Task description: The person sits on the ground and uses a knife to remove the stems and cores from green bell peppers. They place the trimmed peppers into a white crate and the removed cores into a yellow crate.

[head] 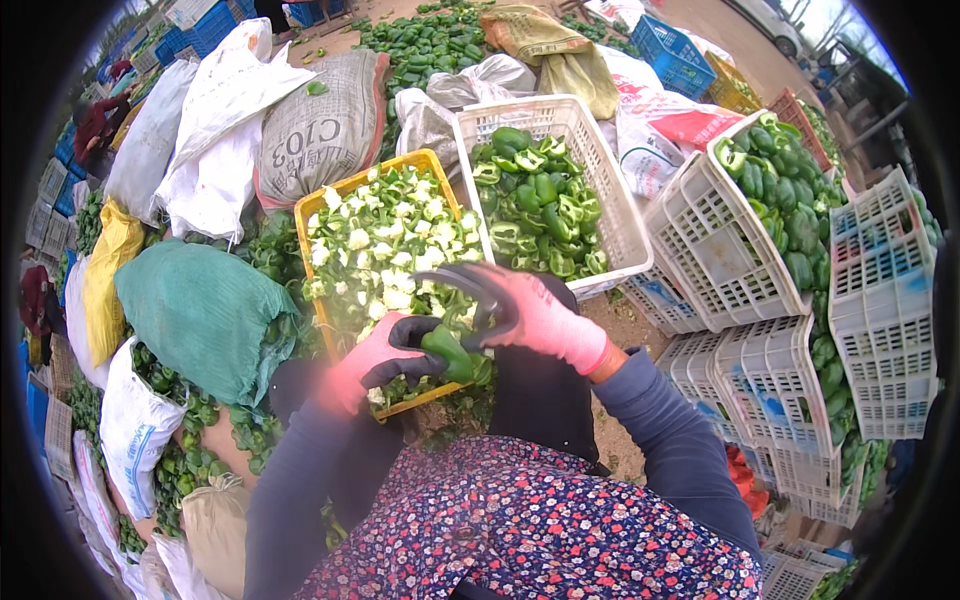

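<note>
My left hand (390,356), in a pink and black work glove, grips a green bell pepper (448,351) above the near end of a yellow plastic crate (304,225). That crate holds pale pepper cores (397,255) and green trimmings. My right hand (517,307), gloved the same way, is curved just above and to the right of the pepper; whether it holds anything is hidden by its fingers. Beyond it stands a white plastic crate (615,195) with cut green pepper pieces (540,202) inside.
On the right, white crates (735,240) full of whole green peppers are stacked. Stuffed sacks lie on the left, among them a green mesh sack (202,307) and a grey woven sack (322,120). A pepper heap (427,49) lies beyond. Other people (94,131) are at the far left.
</note>
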A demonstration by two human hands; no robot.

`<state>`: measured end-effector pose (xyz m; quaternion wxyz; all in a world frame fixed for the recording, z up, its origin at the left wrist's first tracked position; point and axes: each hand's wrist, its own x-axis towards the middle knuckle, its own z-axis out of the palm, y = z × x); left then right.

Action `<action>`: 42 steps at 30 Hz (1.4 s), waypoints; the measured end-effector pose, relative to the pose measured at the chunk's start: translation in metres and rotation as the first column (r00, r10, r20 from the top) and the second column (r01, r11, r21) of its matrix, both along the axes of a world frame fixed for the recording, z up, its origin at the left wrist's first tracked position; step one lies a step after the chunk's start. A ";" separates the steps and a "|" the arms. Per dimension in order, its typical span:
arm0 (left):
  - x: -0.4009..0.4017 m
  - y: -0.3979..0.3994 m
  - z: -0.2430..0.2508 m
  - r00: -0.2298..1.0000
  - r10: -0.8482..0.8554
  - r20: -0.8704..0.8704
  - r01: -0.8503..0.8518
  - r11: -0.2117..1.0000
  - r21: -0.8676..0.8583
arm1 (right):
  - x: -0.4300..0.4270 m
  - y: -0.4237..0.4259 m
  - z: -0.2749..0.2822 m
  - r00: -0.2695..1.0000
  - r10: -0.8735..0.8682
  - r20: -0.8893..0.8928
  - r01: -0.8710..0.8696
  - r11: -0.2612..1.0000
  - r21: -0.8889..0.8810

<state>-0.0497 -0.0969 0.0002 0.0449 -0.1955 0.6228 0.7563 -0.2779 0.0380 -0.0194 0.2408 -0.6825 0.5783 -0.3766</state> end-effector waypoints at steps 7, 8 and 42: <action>0.047 0.025 -0.001 0.996 0.031 0.083 -0.048 0.978 0.204 | 0.080 0.001 -0.014 0.974 0.156 -0.164 -0.120 0.971 0.209; 0.051 0.033 -0.006 0.981 0.167 0.094 -0.186 0.950 0.252 | 0.084 -0.001 -0.017 0.982 0.103 -0.160 -0.071 0.979 0.191; 0.272 -0.206 -0.312 0.172 0.882 0.438 -0.438 0.467 -0.768 | 0.056 -0.024 -0.064 0.580 -0.674 0.458 0.399 0.725 0.562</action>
